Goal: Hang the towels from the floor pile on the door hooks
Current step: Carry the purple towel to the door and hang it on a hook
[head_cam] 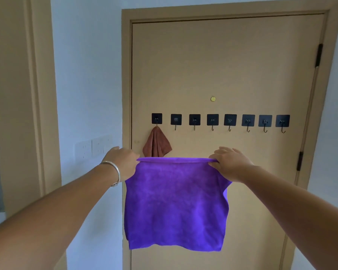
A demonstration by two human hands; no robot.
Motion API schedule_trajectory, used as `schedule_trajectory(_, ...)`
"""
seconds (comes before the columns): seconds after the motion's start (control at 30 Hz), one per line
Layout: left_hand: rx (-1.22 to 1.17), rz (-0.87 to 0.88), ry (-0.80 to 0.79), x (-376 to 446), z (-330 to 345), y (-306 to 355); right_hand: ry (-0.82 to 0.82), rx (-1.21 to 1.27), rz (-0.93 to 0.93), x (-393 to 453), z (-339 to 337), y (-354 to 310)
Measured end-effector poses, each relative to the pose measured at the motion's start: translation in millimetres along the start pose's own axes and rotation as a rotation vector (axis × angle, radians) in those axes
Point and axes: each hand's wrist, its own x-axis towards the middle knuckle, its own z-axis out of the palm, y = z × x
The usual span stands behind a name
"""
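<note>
Purple towel (176,203) stretched between my hands.
My left grip (123,162) and right grip (230,164) pinch its top corners; brown towel (157,143) hangs just above them.

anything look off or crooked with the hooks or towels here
Nothing stands out. The brown towel hangs bunched from the leftmost hook; the other seven hooks are bare and sit in a fairly even row on the door. The purple towel is held spread by its top corners, left hand and right hand.
</note>
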Motion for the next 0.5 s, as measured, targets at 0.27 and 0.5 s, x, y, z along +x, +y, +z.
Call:
schedule_trajectory(0.27,-0.020,-0.083,-0.015,93.7,50.5,9.7,0.030,0.007,-0.056,114.2,48.9,50.2)
schedule_trajectory(0.5,0.028,-0.131,0.019,165.0,82.6,13.5,0.115,0.069,-0.123,197.9,76.6,78.8)
